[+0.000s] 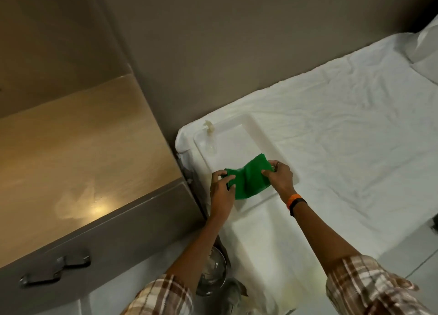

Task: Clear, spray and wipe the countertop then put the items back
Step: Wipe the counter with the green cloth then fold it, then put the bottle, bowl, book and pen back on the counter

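Note:
A green cloth (248, 176) is held between both hands just above a white tray (251, 134) that lies on the white bed sheet. My left hand (221, 186) pinches the cloth's left edge. Its right edge is gripped by my right hand (279, 176), which wears an orange and black wristband. A clear spray bottle (211, 139) with a pale nozzle lies at the tray's far left corner. The light wooden countertop (78, 153) is at the left, bare, with a lamp glare on it.
The counter's grey front has a metal drawer handle (54, 270) at lower left. A steel bin (213, 274) stands on the floor between counter and bed. The bed (343, 125) fills the right side, with a pillow (426, 44) at the far right.

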